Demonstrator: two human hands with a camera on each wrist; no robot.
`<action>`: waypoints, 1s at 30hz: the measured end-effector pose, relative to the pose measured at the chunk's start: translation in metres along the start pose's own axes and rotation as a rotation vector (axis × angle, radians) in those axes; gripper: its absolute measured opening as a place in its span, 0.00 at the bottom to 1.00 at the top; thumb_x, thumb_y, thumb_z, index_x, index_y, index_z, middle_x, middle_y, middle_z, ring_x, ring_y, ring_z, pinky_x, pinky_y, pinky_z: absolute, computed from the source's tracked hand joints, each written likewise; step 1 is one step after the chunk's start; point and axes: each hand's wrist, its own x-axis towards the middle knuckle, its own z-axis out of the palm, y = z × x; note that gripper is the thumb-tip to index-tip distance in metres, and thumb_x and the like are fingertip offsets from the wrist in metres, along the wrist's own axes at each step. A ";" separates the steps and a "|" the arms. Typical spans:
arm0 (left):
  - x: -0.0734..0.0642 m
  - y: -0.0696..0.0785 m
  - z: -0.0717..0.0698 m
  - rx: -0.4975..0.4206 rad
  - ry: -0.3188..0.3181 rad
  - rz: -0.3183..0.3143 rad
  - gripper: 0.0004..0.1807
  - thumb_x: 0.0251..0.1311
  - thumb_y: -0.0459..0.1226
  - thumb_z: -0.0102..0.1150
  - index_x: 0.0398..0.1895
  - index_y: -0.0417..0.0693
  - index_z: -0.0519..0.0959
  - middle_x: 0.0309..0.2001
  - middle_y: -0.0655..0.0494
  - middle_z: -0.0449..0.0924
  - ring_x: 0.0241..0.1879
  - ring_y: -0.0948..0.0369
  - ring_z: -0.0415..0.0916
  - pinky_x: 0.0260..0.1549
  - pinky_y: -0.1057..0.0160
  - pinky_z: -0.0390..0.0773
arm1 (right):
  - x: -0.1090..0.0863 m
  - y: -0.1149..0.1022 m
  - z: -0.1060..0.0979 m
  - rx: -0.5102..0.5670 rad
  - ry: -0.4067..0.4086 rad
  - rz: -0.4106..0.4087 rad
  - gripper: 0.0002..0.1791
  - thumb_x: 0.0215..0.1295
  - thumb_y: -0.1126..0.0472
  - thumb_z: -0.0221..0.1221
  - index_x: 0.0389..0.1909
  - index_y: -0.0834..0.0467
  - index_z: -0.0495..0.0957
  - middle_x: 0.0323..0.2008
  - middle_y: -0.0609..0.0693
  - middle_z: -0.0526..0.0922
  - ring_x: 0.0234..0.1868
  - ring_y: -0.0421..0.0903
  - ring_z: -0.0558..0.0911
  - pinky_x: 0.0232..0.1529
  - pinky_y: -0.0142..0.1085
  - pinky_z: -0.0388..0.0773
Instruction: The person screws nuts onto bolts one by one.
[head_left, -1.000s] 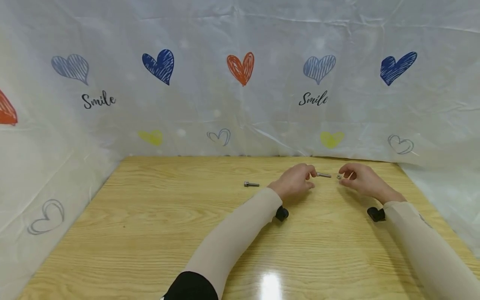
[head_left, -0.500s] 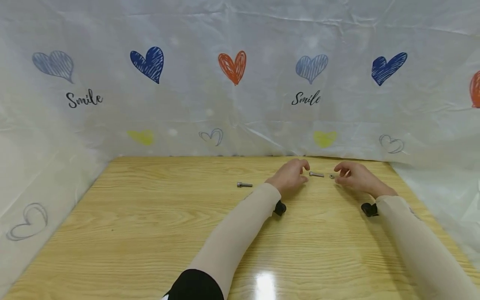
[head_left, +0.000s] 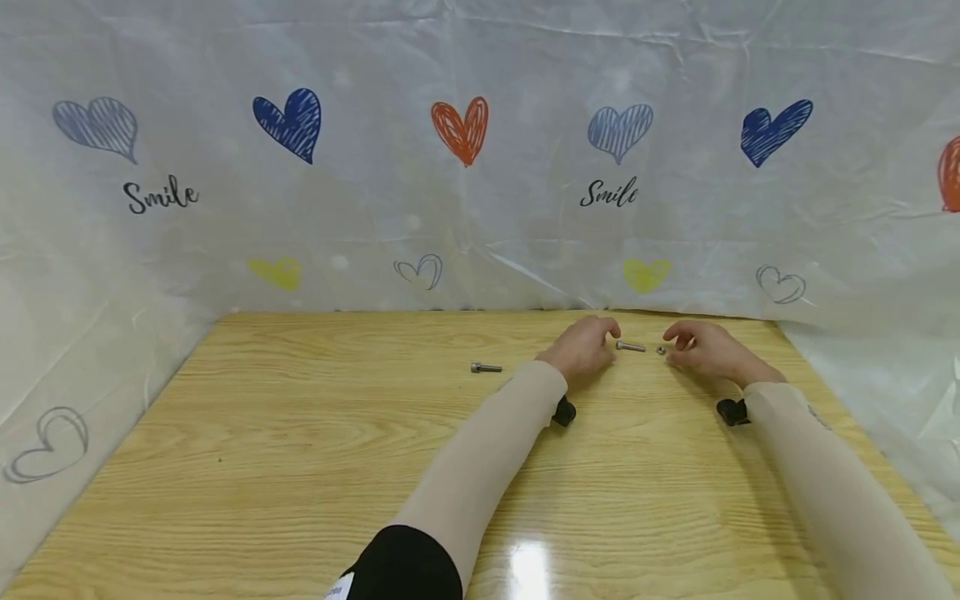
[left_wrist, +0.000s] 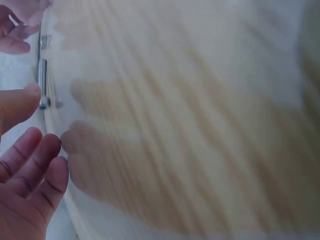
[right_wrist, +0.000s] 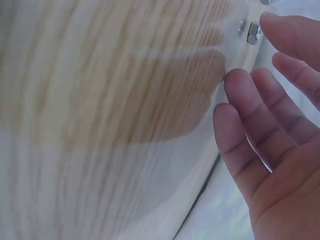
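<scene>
A silver bolt (head_left: pixel 632 347) lies on the wooden table (head_left: pixel 337 467) near its back edge, its head towards my left hand (head_left: pixel 583 348). That hand has loosely bent fingers around nothing; in the left wrist view its thumb (left_wrist: pixel 22 105) is right by the head of the bolt (left_wrist: pixel 42 82). Just off the bolt's threaded end sits a small hex nut (head_left: pixel 661 351). My right hand (head_left: pixel 708 350) is beside this nut, fingers relaxed, and the right wrist view has its thumb (right_wrist: pixel 292 37) close to the nut (right_wrist: pixel 253 33). Both hands rest low at the tabletop.
Another socket-head bolt (head_left: pixel 486 367) lies to the left of my left forearm. A white sheet (head_left: pixel 525 225) printed with hearts hangs right behind the table's back edge and along its sides. Each wrist carries a small black camera (head_left: pixel 732 412).
The view has turned slightly right. My left hand has drawn back a little from the bolt's head, and its fingers no longer touch it. The right hand stays by the nut.
</scene>
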 end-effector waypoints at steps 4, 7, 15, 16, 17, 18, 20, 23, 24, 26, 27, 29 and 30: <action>0.006 0.005 0.004 0.027 -0.009 -0.033 0.20 0.64 0.40 0.59 0.60 0.55 0.73 0.51 0.58 0.75 0.43 0.64 0.73 0.43 0.66 0.73 | 0.004 -0.001 0.003 0.009 -0.008 -0.019 0.18 0.61 0.63 0.63 0.51 0.65 0.76 0.36 0.55 0.78 0.36 0.49 0.77 0.38 0.43 0.72; 0.009 0.007 0.007 0.063 -0.013 -0.049 0.20 0.64 0.41 0.59 0.60 0.56 0.73 0.53 0.58 0.74 0.45 0.64 0.73 0.43 0.64 0.74 | 0.006 -0.002 0.005 0.004 -0.018 -0.040 0.17 0.61 0.64 0.63 0.50 0.65 0.77 0.35 0.54 0.79 0.36 0.48 0.76 0.39 0.43 0.72; 0.016 0.008 0.012 0.126 -0.001 -0.060 0.19 0.64 0.42 0.60 0.58 0.55 0.75 0.52 0.59 0.76 0.46 0.63 0.75 0.44 0.63 0.75 | 0.010 -0.007 0.006 -0.025 -0.045 -0.057 0.14 0.61 0.65 0.63 0.47 0.63 0.79 0.33 0.51 0.79 0.34 0.46 0.76 0.38 0.42 0.72; 0.016 0.008 0.012 0.130 0.001 -0.063 0.18 0.64 0.42 0.60 0.57 0.55 0.76 0.52 0.60 0.77 0.47 0.63 0.75 0.45 0.63 0.75 | 0.010 -0.007 0.006 -0.022 -0.047 -0.056 0.13 0.61 0.65 0.63 0.46 0.63 0.79 0.32 0.51 0.79 0.34 0.46 0.76 0.38 0.42 0.71; 0.017 0.008 0.012 0.131 0.001 -0.067 0.18 0.63 0.42 0.60 0.56 0.55 0.77 0.52 0.60 0.77 0.47 0.63 0.75 0.45 0.63 0.75 | 0.011 -0.007 0.005 -0.020 -0.047 -0.054 0.13 0.61 0.65 0.63 0.46 0.63 0.80 0.32 0.50 0.79 0.34 0.45 0.76 0.38 0.41 0.71; 0.017 0.008 0.012 0.135 0.002 -0.070 0.17 0.63 0.42 0.61 0.56 0.55 0.78 0.52 0.61 0.77 0.47 0.63 0.75 0.45 0.63 0.75 | 0.011 -0.006 0.005 -0.019 -0.047 -0.055 0.12 0.60 0.65 0.63 0.45 0.63 0.80 0.31 0.50 0.79 0.33 0.45 0.76 0.38 0.41 0.71; 0.018 0.009 0.013 0.145 0.001 -0.068 0.15 0.63 0.42 0.61 0.53 0.54 0.80 0.50 0.61 0.78 0.46 0.63 0.76 0.44 0.64 0.75 | 0.011 -0.006 0.005 -0.015 -0.048 -0.045 0.11 0.60 0.65 0.63 0.44 0.63 0.80 0.32 0.50 0.80 0.34 0.46 0.76 0.39 0.42 0.72; 0.019 0.011 0.014 0.155 -0.003 -0.065 0.11 0.63 0.42 0.60 0.48 0.54 0.82 0.46 0.61 0.79 0.43 0.64 0.76 0.42 0.65 0.75 | 0.010 -0.005 0.003 -0.003 -0.058 -0.015 0.11 0.61 0.65 0.63 0.44 0.63 0.81 0.34 0.51 0.81 0.36 0.47 0.78 0.41 0.44 0.73; 0.019 0.011 0.014 0.158 -0.004 -0.064 0.10 0.64 0.42 0.60 0.46 0.54 0.83 0.45 0.62 0.79 0.42 0.65 0.76 0.41 0.65 0.75 | 0.010 -0.005 0.003 0.003 -0.063 -0.007 0.11 0.61 0.65 0.63 0.44 0.64 0.81 0.34 0.51 0.82 0.37 0.47 0.78 0.42 0.44 0.73; 0.019 0.012 0.015 0.166 -0.007 -0.065 0.07 0.64 0.42 0.60 0.42 0.54 0.83 0.42 0.62 0.80 0.40 0.65 0.75 0.39 0.65 0.75 | 0.010 -0.005 0.003 0.008 -0.069 0.009 0.10 0.62 0.65 0.63 0.43 0.64 0.81 0.35 0.51 0.83 0.37 0.47 0.78 0.42 0.44 0.74; 0.019 0.013 0.015 0.171 -0.008 -0.067 0.07 0.65 0.42 0.59 0.41 0.53 0.83 0.41 0.62 0.79 0.39 0.65 0.75 0.39 0.65 0.75 | 0.010 -0.004 0.003 0.009 -0.071 0.012 0.10 0.62 0.65 0.63 0.43 0.64 0.81 0.35 0.51 0.83 0.37 0.47 0.78 0.42 0.44 0.74; 0.019 0.014 0.015 0.184 -0.010 -0.068 0.07 0.65 0.42 0.58 0.41 0.53 0.83 0.41 0.61 0.79 0.39 0.65 0.76 0.39 0.65 0.76 | 0.010 -0.003 0.003 -0.002 -0.072 0.013 0.09 0.62 0.65 0.62 0.42 0.63 0.82 0.34 0.51 0.83 0.36 0.47 0.78 0.40 0.43 0.74; 0.019 0.014 0.015 0.190 -0.015 -0.068 0.07 0.66 0.41 0.57 0.42 0.52 0.83 0.41 0.61 0.79 0.39 0.65 0.76 0.39 0.65 0.76 | 0.010 -0.002 0.003 -0.011 -0.073 0.012 0.08 0.62 0.65 0.62 0.41 0.63 0.82 0.34 0.51 0.83 0.35 0.46 0.78 0.40 0.43 0.74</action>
